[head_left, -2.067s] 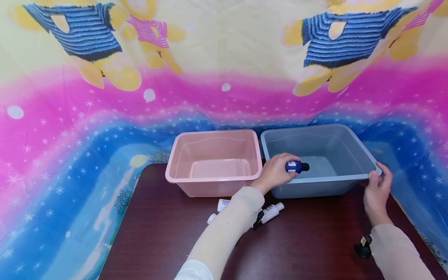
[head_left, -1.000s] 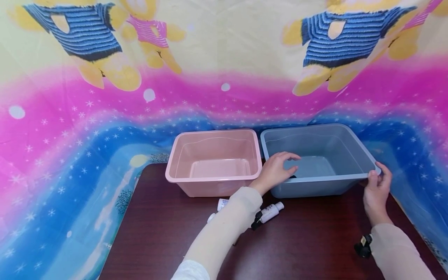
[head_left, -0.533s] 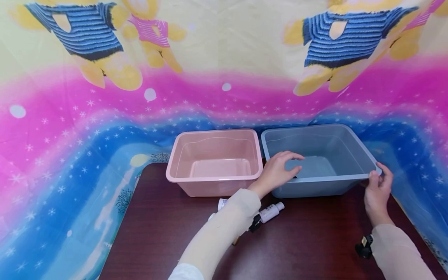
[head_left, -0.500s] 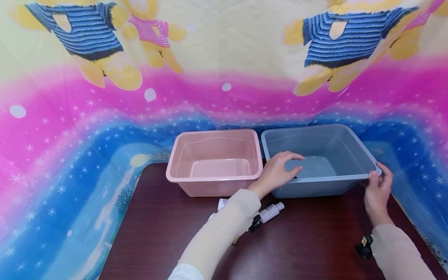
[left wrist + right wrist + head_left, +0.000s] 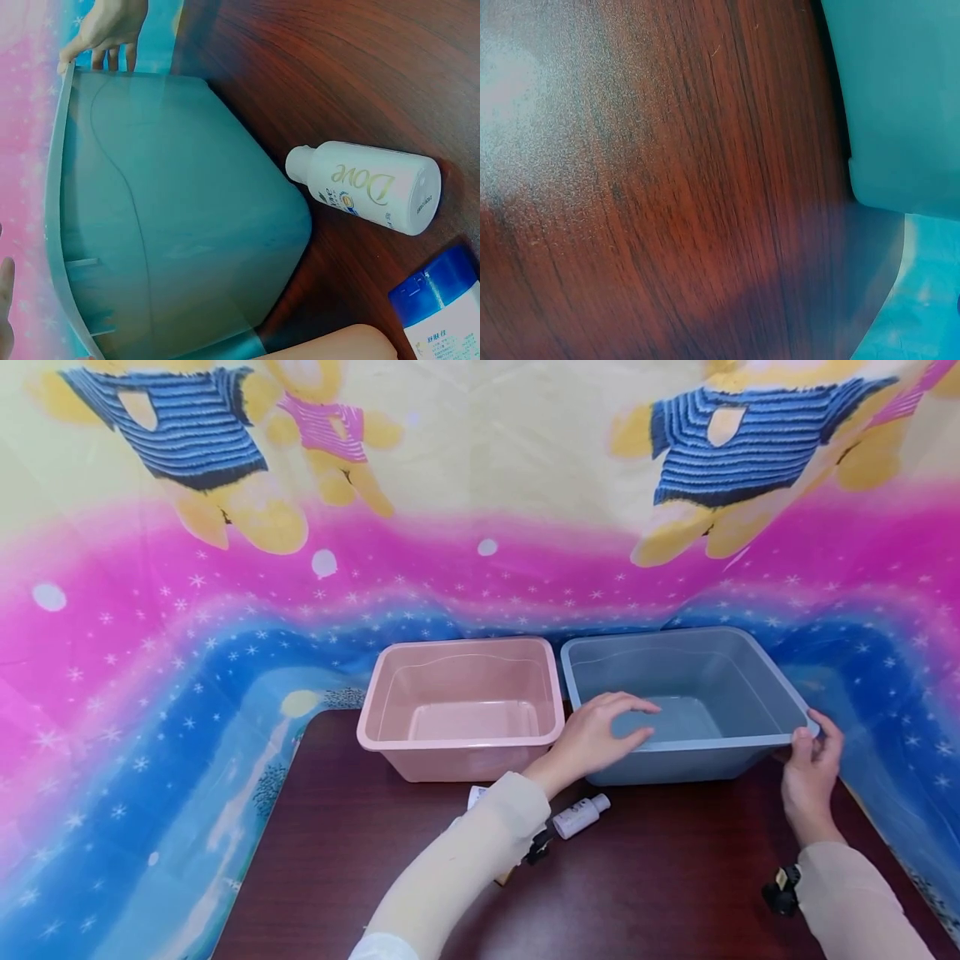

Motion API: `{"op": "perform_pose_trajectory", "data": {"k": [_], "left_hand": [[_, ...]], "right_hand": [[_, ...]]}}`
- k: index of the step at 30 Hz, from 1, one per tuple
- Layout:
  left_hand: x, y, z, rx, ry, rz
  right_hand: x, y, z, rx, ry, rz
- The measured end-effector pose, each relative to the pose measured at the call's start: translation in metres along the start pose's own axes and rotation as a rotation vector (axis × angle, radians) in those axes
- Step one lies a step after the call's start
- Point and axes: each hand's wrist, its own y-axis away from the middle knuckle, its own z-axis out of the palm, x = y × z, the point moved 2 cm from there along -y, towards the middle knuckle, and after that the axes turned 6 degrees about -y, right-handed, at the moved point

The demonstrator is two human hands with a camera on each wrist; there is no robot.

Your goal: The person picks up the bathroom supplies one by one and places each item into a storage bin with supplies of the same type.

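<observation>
My left hand hovers with parted fingers and thumb at the front left rim of the grey-blue plastic bin, holding nothing. Thumb and fingers of my right hand grip the bin's front right corner; that grip also shows in the left wrist view, where the right hand is at the top. A white Dove bottle lies on the table in front of the bin. Near it in the left wrist view is a white container with a blue cap. The dark blue bottle is not visible.
A pink bin stands left of the grey-blue one. My left forearm partly covers a white item and a brownish piece on the dark wood table. A printed cloth hangs behind.
The left hand held a dark blue bottle with a black cap over the grey-blue bin, then released it. Since then that hand has shifted slightly right. The right hand keeps its grip.
</observation>
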Motion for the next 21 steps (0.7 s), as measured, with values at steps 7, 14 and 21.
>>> {"op": "perform_pose_trajectory", "data": {"k": [7, 14, 21], "left_hand": [[0.006, 0.007, -0.006, -0.022, 0.023, 0.038], [0.013, 0.013, -0.011, -0.030, 0.003, 0.062], [0.017, 0.022, -0.011, -0.034, 0.025, 0.089]], "right_hand": [[0.000, 0.000, 0.000, 0.002, -0.005, -0.005], [-0.003, 0.002, 0.002, -0.003, -0.020, -0.004], [-0.008, 0.006, 0.007, -0.017, -0.069, -0.030]]}}
